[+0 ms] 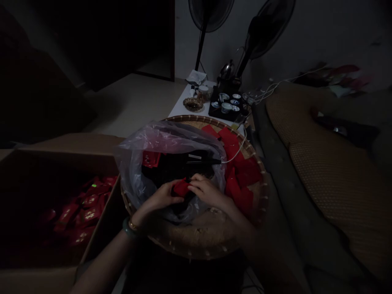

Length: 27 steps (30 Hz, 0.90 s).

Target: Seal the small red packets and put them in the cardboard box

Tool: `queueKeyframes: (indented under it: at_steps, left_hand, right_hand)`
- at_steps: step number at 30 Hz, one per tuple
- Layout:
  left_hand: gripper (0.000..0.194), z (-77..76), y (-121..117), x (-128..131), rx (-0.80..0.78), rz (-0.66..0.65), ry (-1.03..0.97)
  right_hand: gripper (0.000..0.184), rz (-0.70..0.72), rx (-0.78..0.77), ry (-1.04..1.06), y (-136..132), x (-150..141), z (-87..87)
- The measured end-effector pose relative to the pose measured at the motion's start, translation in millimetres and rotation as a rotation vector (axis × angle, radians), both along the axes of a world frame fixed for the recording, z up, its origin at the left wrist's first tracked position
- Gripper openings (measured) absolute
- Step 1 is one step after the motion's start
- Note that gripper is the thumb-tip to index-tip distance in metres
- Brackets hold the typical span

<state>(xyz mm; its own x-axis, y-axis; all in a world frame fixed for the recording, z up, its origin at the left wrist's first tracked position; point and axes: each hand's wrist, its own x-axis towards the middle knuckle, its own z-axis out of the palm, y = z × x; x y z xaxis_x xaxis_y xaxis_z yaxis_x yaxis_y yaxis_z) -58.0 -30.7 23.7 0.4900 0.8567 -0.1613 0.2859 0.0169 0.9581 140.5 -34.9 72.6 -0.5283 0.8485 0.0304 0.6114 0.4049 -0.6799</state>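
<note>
Over an open clear plastic bag, my left hand grips a small red pouch between thumb and fingers. My right hand has its bent fingers against the pouch's right side. Dark loose stuff, too dim to name, fills the bag. A black bar-like tool with a white cord lies across it, and a shiny red packet sits at the bag's left. The bag rests in a round woven basket, where several flat red pieces lie along the right side.
An open cardboard box with several red packets stands at left. Beyond the basket, a low white table bears a tea tray with cups. Two fans stand behind, and a seat with a woven mat is at right.
</note>
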Motion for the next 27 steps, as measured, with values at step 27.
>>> queueKeyframes:
  at_steps: [27]
  left_hand:
    - [0.032,4.1,-7.4,16.0,-0.235,-0.078,-0.035]
  right_hand:
    - [0.018,-0.050,0.003,-0.040,5.8,10.2,2.1]
